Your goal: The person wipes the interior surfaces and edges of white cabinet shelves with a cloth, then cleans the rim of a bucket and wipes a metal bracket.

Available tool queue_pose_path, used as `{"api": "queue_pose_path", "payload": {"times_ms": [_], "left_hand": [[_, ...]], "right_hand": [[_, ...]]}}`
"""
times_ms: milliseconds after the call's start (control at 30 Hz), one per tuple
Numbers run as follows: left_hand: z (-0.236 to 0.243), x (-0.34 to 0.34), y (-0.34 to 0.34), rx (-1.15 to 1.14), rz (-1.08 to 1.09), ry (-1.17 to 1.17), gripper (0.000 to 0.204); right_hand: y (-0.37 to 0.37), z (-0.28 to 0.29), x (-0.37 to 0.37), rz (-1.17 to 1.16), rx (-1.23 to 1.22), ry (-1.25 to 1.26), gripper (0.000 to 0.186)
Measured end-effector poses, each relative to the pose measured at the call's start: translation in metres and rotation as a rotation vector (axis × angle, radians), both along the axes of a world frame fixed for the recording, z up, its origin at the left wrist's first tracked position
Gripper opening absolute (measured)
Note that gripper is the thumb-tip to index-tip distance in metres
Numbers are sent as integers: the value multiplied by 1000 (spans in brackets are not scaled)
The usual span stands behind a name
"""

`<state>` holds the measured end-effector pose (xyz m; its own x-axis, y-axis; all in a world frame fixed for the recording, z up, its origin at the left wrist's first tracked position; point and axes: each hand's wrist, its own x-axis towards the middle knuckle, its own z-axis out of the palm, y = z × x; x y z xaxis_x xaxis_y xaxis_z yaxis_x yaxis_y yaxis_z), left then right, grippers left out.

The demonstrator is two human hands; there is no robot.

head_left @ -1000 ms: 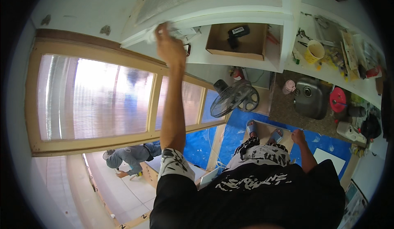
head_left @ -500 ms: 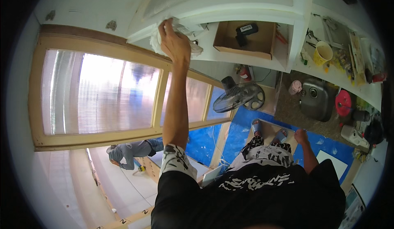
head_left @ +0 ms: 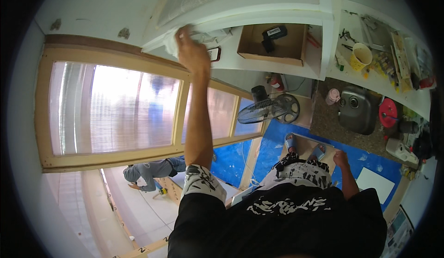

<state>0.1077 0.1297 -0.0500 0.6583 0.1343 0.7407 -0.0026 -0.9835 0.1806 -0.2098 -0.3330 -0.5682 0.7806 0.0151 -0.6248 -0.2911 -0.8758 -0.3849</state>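
A: Currently, what does the left hand (head_left: 192,52) grip?
B: A white cloth (head_left: 171,44), located at eleven o'clock, at the white shelf edge (head_left: 259,18).
A: Right hand (head_left: 341,159)?
B: Fingers curled closed, between three and four o'clock.
A: One o'clock?
B: Cardboard box (head_left: 266,56), containing black items (head_left: 274,36).

Left hand (head_left: 191,49): shelf edge (head_left: 263,17) bare leftward to wall (head_left: 92,8) | rightward blocked: phone-shaped thing (head_left: 214,54) just beside, cardboard box (head_left: 291,45) beyond | paper sheet (head_left: 196,1) past edge | right hand (head_left: 341,158): open air around, brown counter (head_left: 324,119) ahead
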Motion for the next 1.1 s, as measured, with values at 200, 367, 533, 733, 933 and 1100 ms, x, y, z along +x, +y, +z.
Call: {"api": "queue_pose_path", "payload": {"times_ms": [200, 367, 533, 733, 933, 1100], "left_hand": [[-2, -22, -98, 42, -214, -48, 49], [-4, 10, 6, 76, -5, -45, 49], [1, 10, 62, 76, 10, -85, 46], [-5, -12, -127, 27, -316, -126, 53], [-11, 6, -35, 52, -150, -161, 53], [-24, -9, -56, 34, -238, -114, 58]], "right_hand": [[12, -5, 4, -18, 14, -57, 13], [23, 21, 24, -163, 148, -224, 16], [18, 28, 13, -104, 52, -189, 14], [-7, -23, -30, 38, 15, 25, 16], [8, -15, -2, -172, 58, -245, 13], [19, 25, 21, -158, 148, -256, 15]]}}
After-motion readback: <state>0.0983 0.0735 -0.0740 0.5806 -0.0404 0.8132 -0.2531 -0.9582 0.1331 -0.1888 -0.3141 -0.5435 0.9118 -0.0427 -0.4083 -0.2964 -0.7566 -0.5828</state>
